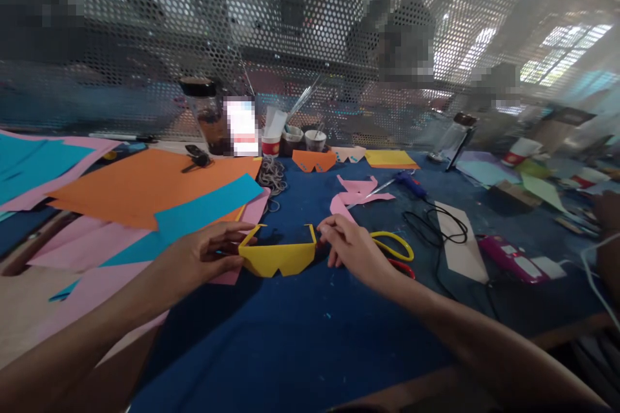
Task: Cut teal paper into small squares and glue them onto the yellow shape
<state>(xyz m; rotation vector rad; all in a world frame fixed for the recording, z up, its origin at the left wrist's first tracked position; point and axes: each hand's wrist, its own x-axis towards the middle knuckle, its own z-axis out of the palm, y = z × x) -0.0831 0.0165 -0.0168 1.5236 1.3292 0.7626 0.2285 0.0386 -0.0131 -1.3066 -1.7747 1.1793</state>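
Note:
Yellow paper glasses (278, 258) stand on the blue tabletop, front edge toward me, with both folded side arms pointing away. My left hand (208, 255) pinches their left corner between thumb and fingers. Close to the right corner is my right hand (349, 248), its fingers loosely bent and apart, with nothing visible in them. Just beyond that hand lies a pink paper cutout (358, 190) with long strips. Scissors with a yellow handle (394, 245) and a red handle (402, 268) lie partly hidden behind my right wrist.
Orange sheets (130, 184) and a blue strip (213, 210) cover the left side. Orange paper glasses (314, 160) stand at the back by several cups. A blue glue gun (411, 184) with a black cord, a beige card (460, 245) and a magenta device (513, 259) lie right.

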